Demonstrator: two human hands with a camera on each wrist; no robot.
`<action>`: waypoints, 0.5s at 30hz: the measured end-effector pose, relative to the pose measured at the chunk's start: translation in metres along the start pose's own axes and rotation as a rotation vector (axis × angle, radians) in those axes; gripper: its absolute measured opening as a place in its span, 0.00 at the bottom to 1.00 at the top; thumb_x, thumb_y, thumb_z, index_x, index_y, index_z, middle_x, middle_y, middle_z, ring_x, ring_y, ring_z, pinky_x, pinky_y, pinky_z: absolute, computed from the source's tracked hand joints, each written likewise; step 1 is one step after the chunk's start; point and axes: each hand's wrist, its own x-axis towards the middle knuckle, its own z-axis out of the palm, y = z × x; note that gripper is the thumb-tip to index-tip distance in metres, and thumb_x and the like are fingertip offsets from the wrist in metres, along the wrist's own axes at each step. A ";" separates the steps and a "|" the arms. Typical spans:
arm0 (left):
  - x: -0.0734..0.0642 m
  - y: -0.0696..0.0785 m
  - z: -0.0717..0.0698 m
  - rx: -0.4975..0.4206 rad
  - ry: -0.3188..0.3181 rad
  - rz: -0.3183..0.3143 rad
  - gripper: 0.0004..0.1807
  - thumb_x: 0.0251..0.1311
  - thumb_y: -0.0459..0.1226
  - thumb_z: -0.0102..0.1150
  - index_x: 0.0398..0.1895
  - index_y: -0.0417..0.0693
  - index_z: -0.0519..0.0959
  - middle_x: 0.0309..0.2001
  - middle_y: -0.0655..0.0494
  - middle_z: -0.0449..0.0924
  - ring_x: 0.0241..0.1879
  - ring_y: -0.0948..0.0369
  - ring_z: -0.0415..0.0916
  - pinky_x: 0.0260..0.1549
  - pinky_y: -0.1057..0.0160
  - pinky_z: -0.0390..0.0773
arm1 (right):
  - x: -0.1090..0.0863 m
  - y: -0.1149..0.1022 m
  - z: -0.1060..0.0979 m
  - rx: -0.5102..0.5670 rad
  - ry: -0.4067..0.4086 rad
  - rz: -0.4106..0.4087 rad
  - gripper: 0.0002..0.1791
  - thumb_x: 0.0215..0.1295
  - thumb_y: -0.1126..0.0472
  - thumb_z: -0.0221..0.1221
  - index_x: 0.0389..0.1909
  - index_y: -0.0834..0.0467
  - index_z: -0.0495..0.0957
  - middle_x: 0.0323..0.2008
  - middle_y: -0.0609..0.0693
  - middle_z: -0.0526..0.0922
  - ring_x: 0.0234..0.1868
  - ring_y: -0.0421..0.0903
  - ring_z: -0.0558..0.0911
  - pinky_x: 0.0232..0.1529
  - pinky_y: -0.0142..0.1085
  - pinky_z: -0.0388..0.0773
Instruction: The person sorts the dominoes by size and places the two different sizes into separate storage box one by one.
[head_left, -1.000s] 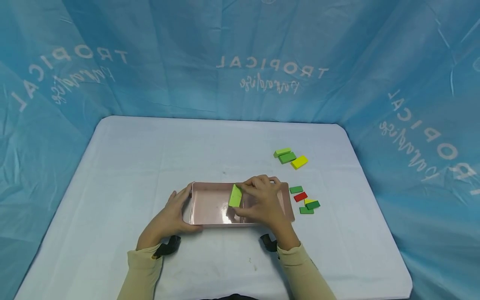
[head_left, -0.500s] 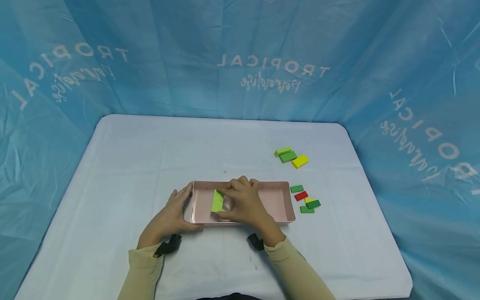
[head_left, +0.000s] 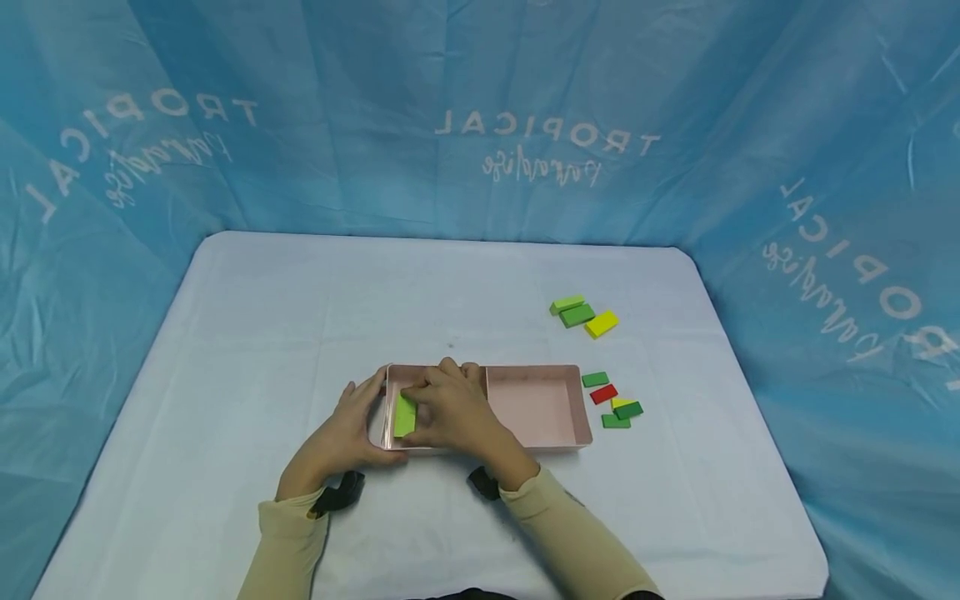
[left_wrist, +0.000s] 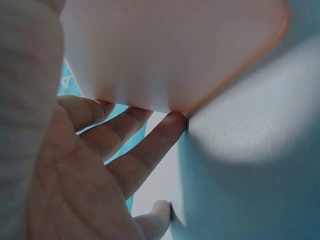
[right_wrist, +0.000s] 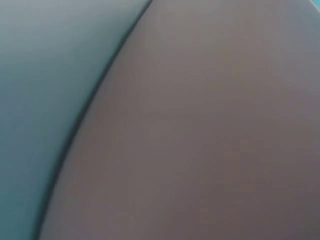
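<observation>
White table [head_left: 247, 333] all around, and on it the pink box [head_left: 532, 408], its divider [head_left: 486, 383] partly showing. The left hand [head_left: 341, 433] spans the box's left end in a wide hold, fingers at the far corner, thumb along the near wall. The right hand [head_left: 453, 417] is in over the left half, thumb and fingertips nearly closed, pinching a light green block [head_left: 405, 415]. And here's the change: that block is now just beside the left wall! Looks, I'd judge, like lining-up work at that end; whether it touches wall or floor, can't tell. Half a second ago it was further right; a second ago, by the divider. Off right, a yellow block [head_left: 602, 324] and a red block [head_left: 603, 393] lie unmoved among green ones.
</observation>
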 end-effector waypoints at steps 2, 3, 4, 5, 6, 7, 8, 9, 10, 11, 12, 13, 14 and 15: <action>0.000 0.000 0.000 -0.006 -0.003 -0.006 0.71 0.40 0.51 0.82 0.80 0.38 0.44 0.79 0.39 0.51 0.77 0.42 0.51 0.75 0.35 0.39 | 0.003 -0.002 0.001 -0.018 -0.026 0.002 0.38 0.40 0.31 0.76 0.54 0.43 0.86 0.48 0.38 0.82 0.44 0.40 0.70 0.49 0.45 0.63; -0.001 0.000 0.000 -0.010 -0.005 -0.009 0.71 0.40 0.51 0.82 0.81 0.39 0.43 0.79 0.39 0.50 0.77 0.42 0.50 0.75 0.35 0.39 | 0.004 -0.004 0.001 -0.026 -0.040 0.003 0.37 0.40 0.31 0.76 0.54 0.42 0.86 0.48 0.37 0.82 0.45 0.39 0.70 0.49 0.44 0.63; -0.001 0.000 0.000 -0.006 -0.004 -0.005 0.71 0.40 0.51 0.83 0.81 0.38 0.43 0.79 0.39 0.51 0.77 0.41 0.50 0.75 0.34 0.39 | 0.005 -0.004 0.001 -0.038 -0.053 0.005 0.37 0.40 0.31 0.75 0.54 0.41 0.86 0.48 0.37 0.82 0.45 0.39 0.70 0.50 0.44 0.63; -0.001 0.000 0.000 -0.004 -0.003 -0.004 0.71 0.40 0.50 0.83 0.81 0.38 0.44 0.79 0.39 0.51 0.77 0.41 0.50 0.75 0.34 0.40 | 0.006 -0.005 0.001 -0.046 -0.066 0.007 0.37 0.40 0.31 0.75 0.54 0.41 0.86 0.48 0.36 0.81 0.45 0.39 0.70 0.50 0.43 0.63; -0.001 0.000 0.000 -0.001 -0.003 -0.003 0.71 0.40 0.50 0.83 0.81 0.38 0.43 0.79 0.39 0.51 0.77 0.41 0.51 0.75 0.34 0.40 | 0.007 -0.006 0.002 -0.051 -0.076 0.007 0.37 0.40 0.31 0.75 0.54 0.40 0.86 0.47 0.36 0.81 0.45 0.38 0.70 0.49 0.43 0.63; -0.001 0.000 0.000 0.004 -0.002 -0.001 0.71 0.40 0.50 0.83 0.81 0.38 0.44 0.79 0.39 0.51 0.77 0.41 0.51 0.75 0.33 0.40 | 0.008 -0.007 0.002 -0.053 -0.087 0.006 0.36 0.41 0.31 0.76 0.54 0.40 0.86 0.47 0.36 0.81 0.45 0.38 0.70 0.49 0.42 0.63; -0.001 0.000 0.000 0.008 -0.002 0.002 0.71 0.40 0.50 0.83 0.80 0.38 0.44 0.79 0.39 0.51 0.77 0.41 0.51 0.74 0.33 0.40 | 0.009 -0.008 0.002 -0.055 -0.097 0.004 0.36 0.41 0.32 0.76 0.54 0.40 0.86 0.46 0.36 0.81 0.44 0.38 0.70 0.48 0.42 0.63; -0.001 -0.001 0.000 0.014 -0.002 0.005 0.71 0.40 0.50 0.82 0.80 0.37 0.44 0.78 0.39 0.51 0.77 0.41 0.51 0.74 0.33 0.41 | 0.009 -0.009 0.002 -0.053 -0.106 0.002 0.36 0.41 0.32 0.76 0.54 0.41 0.86 0.46 0.36 0.81 0.44 0.38 0.70 0.48 0.41 0.63; -0.002 -0.001 0.000 0.019 -0.003 0.006 0.71 0.40 0.51 0.82 0.80 0.37 0.44 0.78 0.39 0.52 0.77 0.41 0.51 0.74 0.33 0.41 | 0.010 -0.009 0.002 -0.054 -0.114 0.002 0.36 0.41 0.32 0.76 0.54 0.41 0.86 0.46 0.36 0.81 0.44 0.39 0.69 0.47 0.41 0.63; -0.001 -0.001 0.001 0.018 -0.004 0.002 0.71 0.40 0.51 0.82 0.80 0.37 0.44 0.78 0.39 0.52 0.77 0.42 0.51 0.74 0.33 0.41 | 0.010 -0.010 0.002 -0.052 -0.119 0.000 0.35 0.41 0.32 0.76 0.54 0.41 0.86 0.46 0.37 0.81 0.44 0.39 0.69 0.46 0.40 0.63; -0.001 -0.001 0.001 0.016 -0.006 -0.004 0.71 0.40 0.51 0.82 0.80 0.37 0.44 0.79 0.40 0.51 0.77 0.42 0.51 0.74 0.33 0.41 | 0.011 -0.010 0.002 -0.052 -0.123 -0.002 0.35 0.41 0.32 0.76 0.53 0.42 0.86 0.46 0.37 0.81 0.44 0.39 0.69 0.46 0.40 0.63; -0.001 -0.001 0.001 0.015 -0.006 -0.005 0.71 0.40 0.51 0.82 0.80 0.37 0.44 0.79 0.40 0.51 0.77 0.42 0.50 0.75 0.34 0.41 | 0.012 -0.010 0.002 -0.051 -0.128 -0.004 0.35 0.42 0.33 0.76 0.53 0.42 0.86 0.46 0.37 0.81 0.44 0.39 0.69 0.45 0.39 0.63; -0.001 -0.002 0.001 0.014 -0.004 -0.003 0.71 0.40 0.51 0.82 0.80 0.37 0.44 0.79 0.40 0.51 0.77 0.42 0.51 0.75 0.33 0.41 | 0.012 -0.010 0.003 -0.049 -0.133 -0.005 0.35 0.42 0.33 0.76 0.53 0.43 0.86 0.46 0.37 0.81 0.44 0.40 0.70 0.45 0.39 0.63; -0.001 -0.002 0.001 0.015 -0.001 0.002 0.71 0.40 0.51 0.82 0.80 0.37 0.44 0.79 0.39 0.51 0.77 0.42 0.51 0.74 0.33 0.41 | 0.012 -0.010 0.002 -0.046 -0.139 -0.005 0.35 0.42 0.33 0.76 0.53 0.43 0.86 0.46 0.38 0.81 0.44 0.40 0.70 0.45 0.38 0.64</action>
